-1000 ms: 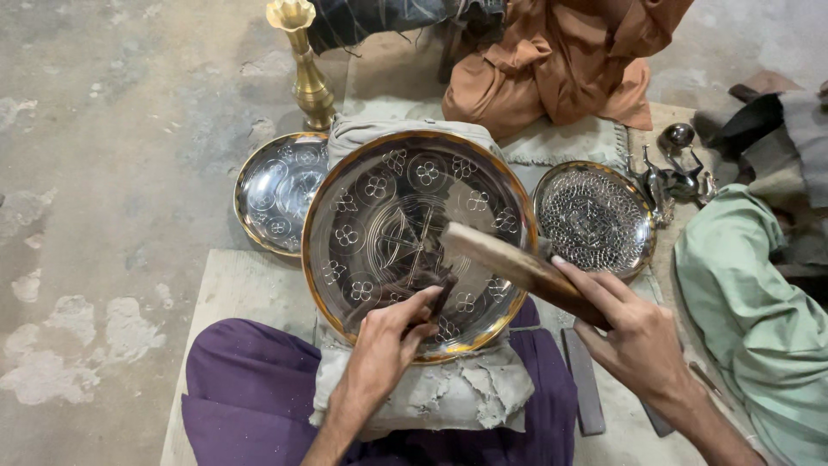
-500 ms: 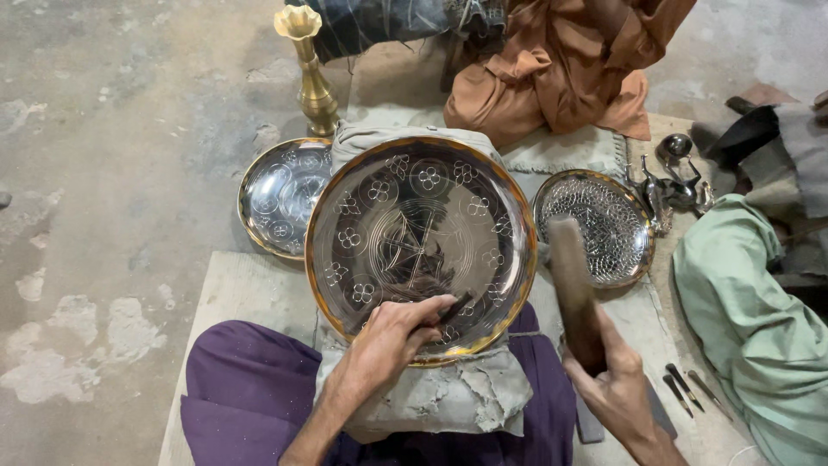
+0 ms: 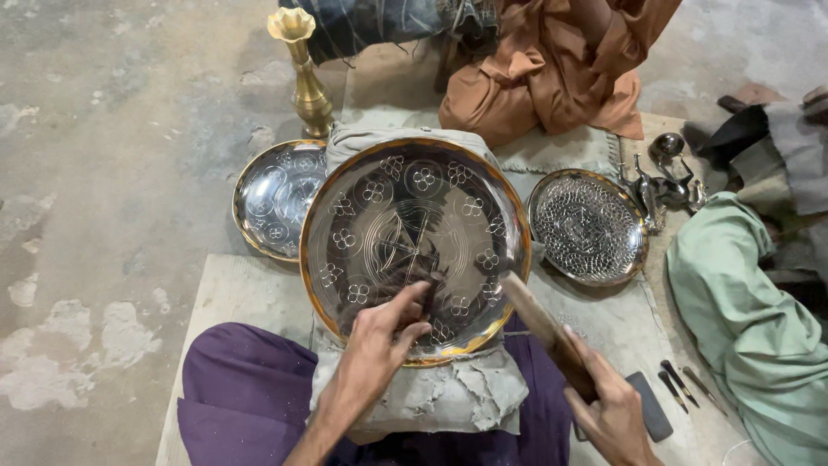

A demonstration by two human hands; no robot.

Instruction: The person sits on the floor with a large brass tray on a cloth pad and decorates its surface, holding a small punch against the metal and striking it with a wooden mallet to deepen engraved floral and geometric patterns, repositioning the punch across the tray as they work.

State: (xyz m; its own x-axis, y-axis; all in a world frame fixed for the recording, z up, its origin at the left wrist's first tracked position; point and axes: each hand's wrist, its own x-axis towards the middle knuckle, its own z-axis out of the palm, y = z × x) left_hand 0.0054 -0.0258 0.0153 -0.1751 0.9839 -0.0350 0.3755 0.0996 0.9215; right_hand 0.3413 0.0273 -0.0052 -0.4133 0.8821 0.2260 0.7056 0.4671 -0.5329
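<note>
A large round engraved metal plate (image 3: 388,207) with a brass rim lies tilted on a grey cloth pad (image 3: 448,393) over my lap. My left hand (image 3: 375,341) rests on the plate's near edge, fingers pinched on a small dark chisel (image 3: 426,292) that stands on the plate. My right hand (image 3: 614,414) grips a wooden mallet (image 3: 543,326) at the lower right. The mallet's head points toward the plate's right rim, a little away from the chisel.
A smaller engraved plate (image 3: 274,197) lies left of the big one, another (image 3: 588,226) to its right. A brass vase (image 3: 304,73) stands behind. Small metal pieces (image 3: 664,177), thin tools (image 3: 686,384), a dark flat stone (image 3: 649,406), and other people's brown (image 3: 552,69) and green clothing (image 3: 742,302) surround me.
The mallet was over the plate near the chisel, then swung back down to the right. It now angles up toward the plate's right rim. My left hand stayed on the chisel.
</note>
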